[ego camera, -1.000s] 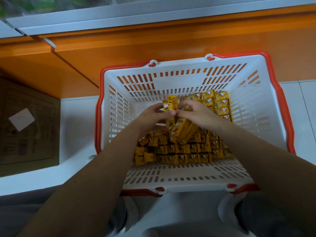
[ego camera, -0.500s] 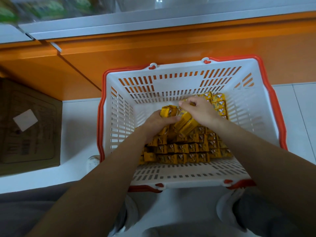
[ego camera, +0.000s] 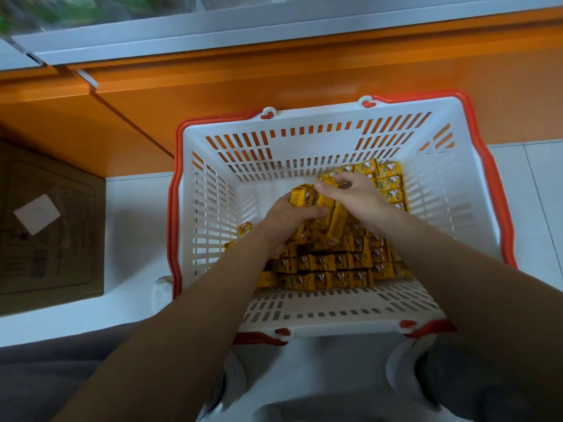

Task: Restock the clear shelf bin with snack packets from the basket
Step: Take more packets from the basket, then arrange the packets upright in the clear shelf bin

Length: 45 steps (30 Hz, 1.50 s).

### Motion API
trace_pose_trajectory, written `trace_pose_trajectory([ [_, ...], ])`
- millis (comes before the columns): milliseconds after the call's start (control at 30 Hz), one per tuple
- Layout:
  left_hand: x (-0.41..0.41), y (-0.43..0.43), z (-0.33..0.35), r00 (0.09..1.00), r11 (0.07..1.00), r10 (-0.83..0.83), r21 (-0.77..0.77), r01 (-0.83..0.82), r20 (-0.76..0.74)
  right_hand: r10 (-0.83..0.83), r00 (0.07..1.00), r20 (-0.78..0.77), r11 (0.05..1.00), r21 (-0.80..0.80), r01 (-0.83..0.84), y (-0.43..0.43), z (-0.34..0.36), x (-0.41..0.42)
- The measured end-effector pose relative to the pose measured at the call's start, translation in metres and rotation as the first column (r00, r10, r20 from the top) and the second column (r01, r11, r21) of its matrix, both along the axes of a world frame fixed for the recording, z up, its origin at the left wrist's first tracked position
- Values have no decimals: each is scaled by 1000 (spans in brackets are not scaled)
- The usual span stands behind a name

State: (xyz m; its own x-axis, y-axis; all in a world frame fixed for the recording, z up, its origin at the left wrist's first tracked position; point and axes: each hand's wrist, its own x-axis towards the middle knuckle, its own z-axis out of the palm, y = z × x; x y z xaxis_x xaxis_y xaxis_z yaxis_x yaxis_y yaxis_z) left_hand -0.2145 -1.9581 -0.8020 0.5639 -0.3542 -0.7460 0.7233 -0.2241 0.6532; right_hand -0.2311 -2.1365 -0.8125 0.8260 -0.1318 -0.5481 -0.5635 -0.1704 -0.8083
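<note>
The small yellow-orange foil snack packets (ego camera: pixel 335 264) are lying in tight rows over the near and right parts of the white slotted plastic basket with the red-orange rim (ego camera: pixel 213 214), with more stacked in its far right corner. Both hands are working at the middle of the heap. The left hand (ego camera: pixel 286 222) is gripping an upright bundle, its fingers (ego camera: pixel 313 212) curling round it. The right hand (ego camera: pixel 359 199) is pinching the top of the same cluster with bent fingers (ego camera: pixel 327 190), and a longer orange pack (ego camera: pixel 336 222) is slanting between the two hands.

The bundle is looking loose, and that is the likely trouble. The foil is probably slippery, so packets may be sliding out during the lift, falling back and upsetting the rows, or dropping over the rim onto the white tiled floor (ego camera: pixel 137 226) that is carrying the basket. The slanting pack could be snagging its neighbours and dragging them up.

The lift must also clear the far wall and the orange shelf base (ego camera: pixel 274 74) behind it. The clear shelf bin is not plainly showing, so the reach upward is uncertain. A brown cardboard box (ego camera: pixel 45 226) is sitting on the floor to the left.
</note>
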Motion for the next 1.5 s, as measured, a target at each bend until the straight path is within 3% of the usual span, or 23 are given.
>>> trace_pose_trajectory([
  [200,-4,7,-8,995,989,72,126,-80,64,35,996,-81,993,111,-26,-12,-2,-10],
  [300,-2,10,-3,991,984,69,155,-87,117,-25,995,-101,990,134,39,-14,5,-12],
  [400,4,12,15,988,988,44,142,-66,149,-83,992,-93,966,237,104,-16,23,-10],
  [533,16,16,63,976,995,0,98,-21,216,-34,998,-45,922,384,48,-19,72,1],
  [733,30,29,172,934,993,-108,78,87,340,-68,996,58,920,389,41,-20,164,9],
  [800,29,34,213,908,993,-118,59,103,402,-1,994,110,923,382,-41,-19,206,8],
  [967,21,52,296,858,993,-112,24,115,502,239,946,221,962,82,-262,-21,306,-7],
  [1100,12,65,341,814,1000,-3,-4,6,581,190,932,307,969,94,-228,-29,354,-29],
  [1267,5,60,354,782,970,243,-166,-179,575,-132,934,333,923,385,-7,-13,369,-38],
  [1500,17,43,357,808,944,303,-275,-182,505,-63,907,416,933,347,-94,35,367,-11],
])
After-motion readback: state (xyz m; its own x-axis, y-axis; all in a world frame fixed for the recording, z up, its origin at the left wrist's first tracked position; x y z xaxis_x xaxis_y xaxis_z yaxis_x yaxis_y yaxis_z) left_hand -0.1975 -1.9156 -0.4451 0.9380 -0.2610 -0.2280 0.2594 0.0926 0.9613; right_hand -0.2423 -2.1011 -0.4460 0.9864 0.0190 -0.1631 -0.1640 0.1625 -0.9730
